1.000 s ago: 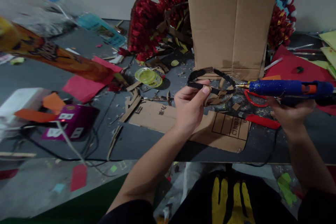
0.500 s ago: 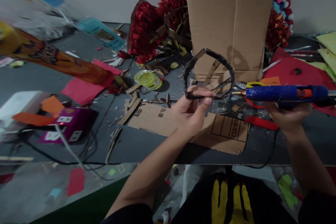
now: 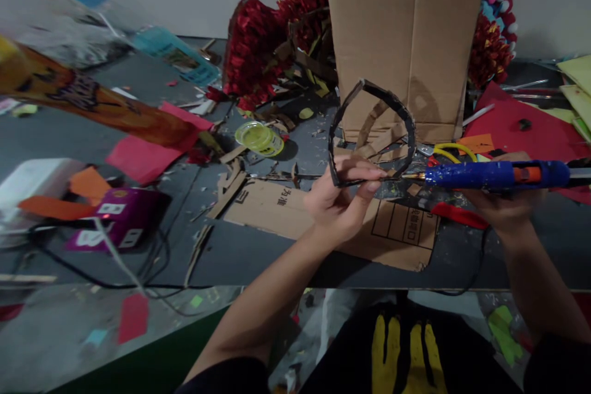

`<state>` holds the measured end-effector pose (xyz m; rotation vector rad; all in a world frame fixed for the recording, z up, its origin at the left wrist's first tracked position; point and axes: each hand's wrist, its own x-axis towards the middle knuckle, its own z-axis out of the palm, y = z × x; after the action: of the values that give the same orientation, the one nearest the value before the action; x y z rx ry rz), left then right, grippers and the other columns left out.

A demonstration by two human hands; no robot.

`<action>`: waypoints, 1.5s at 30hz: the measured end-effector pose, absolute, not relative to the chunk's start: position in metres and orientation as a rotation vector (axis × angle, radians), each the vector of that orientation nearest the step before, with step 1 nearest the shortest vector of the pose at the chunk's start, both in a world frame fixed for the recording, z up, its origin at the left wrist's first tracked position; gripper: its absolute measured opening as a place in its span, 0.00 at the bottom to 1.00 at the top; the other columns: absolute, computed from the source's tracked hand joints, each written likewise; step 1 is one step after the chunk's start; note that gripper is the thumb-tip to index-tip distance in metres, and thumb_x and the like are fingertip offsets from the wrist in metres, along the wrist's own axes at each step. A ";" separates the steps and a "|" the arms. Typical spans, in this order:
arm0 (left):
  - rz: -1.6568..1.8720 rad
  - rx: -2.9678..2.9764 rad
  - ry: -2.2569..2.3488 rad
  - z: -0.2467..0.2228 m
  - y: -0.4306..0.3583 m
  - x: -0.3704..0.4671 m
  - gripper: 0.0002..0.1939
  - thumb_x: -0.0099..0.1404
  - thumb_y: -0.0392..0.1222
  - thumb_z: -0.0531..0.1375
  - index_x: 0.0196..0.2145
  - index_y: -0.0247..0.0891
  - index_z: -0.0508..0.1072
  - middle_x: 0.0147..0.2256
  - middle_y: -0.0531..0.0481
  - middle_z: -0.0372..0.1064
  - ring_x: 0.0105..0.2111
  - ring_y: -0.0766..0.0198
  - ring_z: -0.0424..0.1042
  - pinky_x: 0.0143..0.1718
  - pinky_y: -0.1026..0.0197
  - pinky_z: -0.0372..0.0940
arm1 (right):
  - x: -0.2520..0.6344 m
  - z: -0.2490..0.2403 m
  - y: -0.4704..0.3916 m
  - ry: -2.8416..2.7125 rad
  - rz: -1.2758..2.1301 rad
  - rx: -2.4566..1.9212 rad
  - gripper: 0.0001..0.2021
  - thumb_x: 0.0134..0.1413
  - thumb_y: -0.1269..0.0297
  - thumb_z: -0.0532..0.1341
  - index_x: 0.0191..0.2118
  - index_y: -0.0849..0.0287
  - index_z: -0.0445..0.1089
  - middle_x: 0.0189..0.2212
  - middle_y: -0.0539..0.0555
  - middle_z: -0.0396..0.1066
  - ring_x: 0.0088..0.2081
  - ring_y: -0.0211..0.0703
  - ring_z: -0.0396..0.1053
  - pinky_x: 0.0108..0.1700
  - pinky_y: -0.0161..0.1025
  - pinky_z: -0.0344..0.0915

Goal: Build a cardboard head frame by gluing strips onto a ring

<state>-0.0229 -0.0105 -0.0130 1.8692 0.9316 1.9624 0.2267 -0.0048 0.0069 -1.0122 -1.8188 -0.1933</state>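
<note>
Left hand (image 3: 339,197) pinches the bottom edge of a black cardboard ring (image 3: 372,133), held upright above the bench (image 3: 258,252), in front of the tall box (image 3: 406,37). Right hand (image 3: 505,206) is wrapped around the blue glue gun (image 3: 494,175), held level, nozzle tip touching the ring's lower right edge. Flat cardboard sheet (image 3: 286,203) lies under both hands. Yellow tape roll (image 3: 259,137) sits left of the ring, well apart.

a dark grey table (image 3: 258,252) carries a flat cardboard sheet (image 3: 277,206) with printed characters, a tall upright cardboard box (image 3: 406,37), a yellow-lidded jar (image 3: 259,137), pink paper (image 3: 143,157), red paper (image 3: 512,120), a purple box (image 3: 115,228), black cables (image 3: 152,258) and cardboard scraps (image 3: 231,181).
</note>
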 end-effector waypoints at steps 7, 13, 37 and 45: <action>1.976 1.955 0.857 -0.012 -0.009 -0.022 0.06 0.63 0.38 0.60 0.39 0.44 0.74 0.29 0.52 0.75 0.31 0.65 0.74 0.36 0.57 0.69 | 0.228 0.005 -0.005 -1.818 -0.208 -1.072 0.16 0.40 0.54 0.70 0.32 0.52 0.66 0.25 0.49 0.68 0.25 0.43 0.69 0.27 0.41 0.67; 1.970 1.925 0.905 -0.013 -0.009 -0.023 0.04 0.62 0.41 0.62 0.36 0.45 0.75 0.28 0.54 0.75 0.30 0.66 0.74 0.36 0.58 0.69 | 0.229 0.006 -0.005 -1.821 -0.271 -1.051 0.17 0.39 0.52 0.70 0.32 0.53 0.65 0.24 0.49 0.68 0.24 0.42 0.68 0.26 0.41 0.66; 1.939 1.976 0.973 -0.013 -0.012 -0.025 0.04 0.62 0.44 0.62 0.36 0.47 0.75 0.28 0.54 0.75 0.30 0.66 0.73 0.41 0.54 0.69 | 0.232 0.005 -0.006 -1.842 -0.291 -1.085 0.17 0.38 0.53 0.69 0.31 0.55 0.65 0.24 0.49 0.67 0.23 0.40 0.67 0.25 0.38 0.65; 1.954 2.048 0.885 -0.011 -0.011 -0.024 0.08 0.63 0.38 0.60 0.40 0.46 0.74 0.30 0.54 0.76 0.32 0.66 0.73 0.43 0.54 0.69 | 0.231 0.007 -0.006 -1.845 -0.238 -1.071 0.16 0.38 0.57 0.70 0.30 0.55 0.65 0.23 0.49 0.67 0.22 0.40 0.66 0.25 0.38 0.64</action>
<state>-0.0236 -0.0111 -0.0114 2.0480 0.8854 1.9539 0.2305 -0.0060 0.0070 -1.0713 -1.8449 -0.2380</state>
